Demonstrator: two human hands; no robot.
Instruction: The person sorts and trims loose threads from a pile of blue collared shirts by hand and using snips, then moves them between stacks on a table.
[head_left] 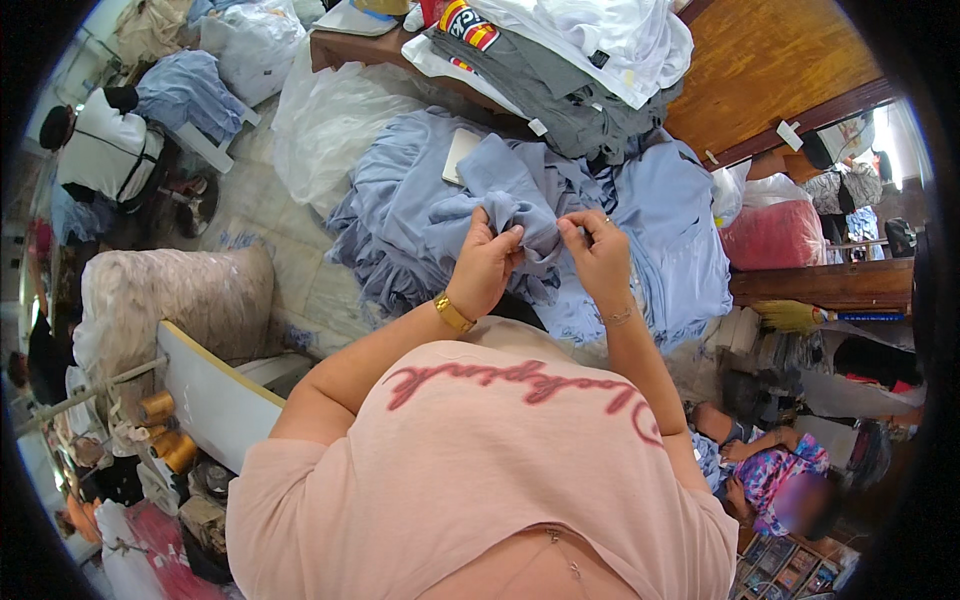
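Observation:
Both of my hands pinch the same pale blue garment (520, 185), held up in front of my chest. My left hand (487, 262), with a gold bracelet at the wrist, grips a bunched fold of the cloth. My right hand (598, 250), wearing a ring and a thin bracelet, pinches the cloth's edge just to the right. The garment hangs over a big heap of similar blue garments (660, 240) on the floor below.
A wooden table (770, 60) at the top holds folded grey and white clothes (560, 70). A clear plastic bag (330, 130) lies left of the heap. A wrapped roll (180, 300), a white board (215, 395) and thread spools (155, 408) stand at left. One person sits upper left (105, 150), another lower right (780, 475).

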